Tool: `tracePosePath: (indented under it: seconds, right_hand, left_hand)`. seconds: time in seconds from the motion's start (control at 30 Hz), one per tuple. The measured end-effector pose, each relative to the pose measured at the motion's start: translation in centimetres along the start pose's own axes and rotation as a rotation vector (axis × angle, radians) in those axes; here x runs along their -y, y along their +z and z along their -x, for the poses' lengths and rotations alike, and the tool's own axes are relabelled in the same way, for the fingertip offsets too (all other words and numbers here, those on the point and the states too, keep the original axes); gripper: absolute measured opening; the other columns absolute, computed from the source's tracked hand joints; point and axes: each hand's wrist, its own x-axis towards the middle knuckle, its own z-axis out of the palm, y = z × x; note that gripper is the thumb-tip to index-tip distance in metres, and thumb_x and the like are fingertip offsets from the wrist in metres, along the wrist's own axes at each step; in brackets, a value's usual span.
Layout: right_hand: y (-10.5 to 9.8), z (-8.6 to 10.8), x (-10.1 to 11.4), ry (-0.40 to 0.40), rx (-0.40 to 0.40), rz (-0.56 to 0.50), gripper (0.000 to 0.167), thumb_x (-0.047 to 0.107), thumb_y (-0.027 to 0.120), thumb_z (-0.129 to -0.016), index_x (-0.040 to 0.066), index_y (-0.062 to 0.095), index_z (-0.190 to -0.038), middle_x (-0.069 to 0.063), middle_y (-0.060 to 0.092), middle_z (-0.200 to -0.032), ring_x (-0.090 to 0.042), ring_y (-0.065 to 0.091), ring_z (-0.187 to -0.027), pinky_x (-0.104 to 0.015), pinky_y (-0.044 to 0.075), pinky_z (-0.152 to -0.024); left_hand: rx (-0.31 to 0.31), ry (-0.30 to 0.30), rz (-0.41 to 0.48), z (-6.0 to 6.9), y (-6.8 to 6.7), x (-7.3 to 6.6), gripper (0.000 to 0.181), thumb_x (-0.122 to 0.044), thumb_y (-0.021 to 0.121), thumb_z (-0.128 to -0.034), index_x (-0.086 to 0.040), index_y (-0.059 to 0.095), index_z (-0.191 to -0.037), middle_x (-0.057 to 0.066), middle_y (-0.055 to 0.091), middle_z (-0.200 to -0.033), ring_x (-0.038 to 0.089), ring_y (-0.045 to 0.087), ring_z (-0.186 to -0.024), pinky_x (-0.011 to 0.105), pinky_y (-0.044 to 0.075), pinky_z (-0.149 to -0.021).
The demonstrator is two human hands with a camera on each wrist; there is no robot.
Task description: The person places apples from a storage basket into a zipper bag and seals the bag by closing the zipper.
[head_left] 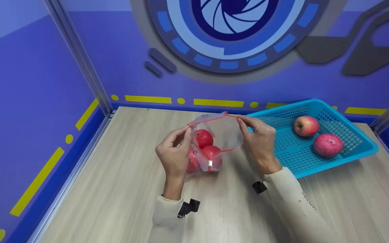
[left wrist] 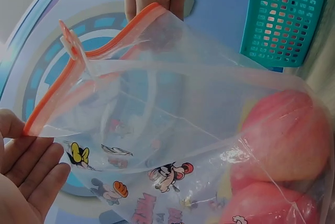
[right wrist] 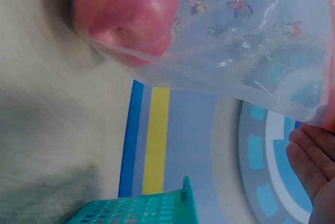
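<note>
A clear plastic bag (head_left: pixel 226 133) with a red zip edge and printed cartoon figures stands on the table, its mouth spread wide. Several red apples (head_left: pixel 204 138) lie inside it, two of them showing large in the left wrist view (left wrist: pixel 285 135). The left hand (head_left: pixel 175 152) pinches the left corner of the rim between thumb and finger. At the opposite corner the right hand (head_left: pixel 259 140) pinches the rim. A slider (left wrist: pixel 70 46) hangs on the zip edge between the two hands.
Right of the bag is a blue perforated basket (head_left: pixel 333 163) holding two apples (head_left: pixel 328 145), close by the right hand and forearm. A blue printed wall (head_left: pixel 120 67) stands behind the wooden table (head_left: pixel 113 189), with another wall on the left.
</note>
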Motion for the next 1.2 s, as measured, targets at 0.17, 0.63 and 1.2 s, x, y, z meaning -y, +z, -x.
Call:
tracePosePath:
  seconds: [0.17,0.63,1.2]
  right_hand:
    - [-0.7,0.4,-0.6,0.014,0.040,-0.021,0.024,0.015,0.079,-0.098,0.010,0.081,-0.121,-0.001,0.079,-0.114,-0.017,0.076,-0.100,-0.039,0.062,-0.089]
    - [-2.8,1.1,-1.2,-0.049,0.079,-0.110,0.027,0.006,0.079,-0.096,0.004,0.079,-0.123,-0.006,0.078,-0.116,-0.022,0.076,-0.102,-0.017,0.054,-0.093]
    - [-7.7,1.3,-4.9,0.056,0.014,-0.070,0.043,0.001,0.085,-0.090,0.006,0.075,-0.132,-0.008,0.075,-0.127,-0.013,0.071,-0.116,-0.016,0.051,-0.099]
  left_hand:
    - [0.066,-0.029,0.000,0.1,0.1,0.0,0.017,-0.008,0.083,-0.0934,-0.001,0.083,-0.109,0.004,0.080,-0.102,0.020,0.077,-0.090,0.036,0.064,-0.083]
    - [0.090,-0.078,-0.022,0.2,0.2,0.1,0.016,-0.010,0.082,-0.0943,-0.004,0.083,-0.109,0.002,0.081,-0.103,0.017,0.077,-0.090,0.034,0.063,-0.084]
    - [0.088,-0.056,-0.023,0.2,0.4,0.1,0.015,-0.008,0.083,-0.0930,-0.002,0.083,-0.107,0.004,0.081,-0.101,0.019,0.077,-0.088,0.036,0.064,-0.082]
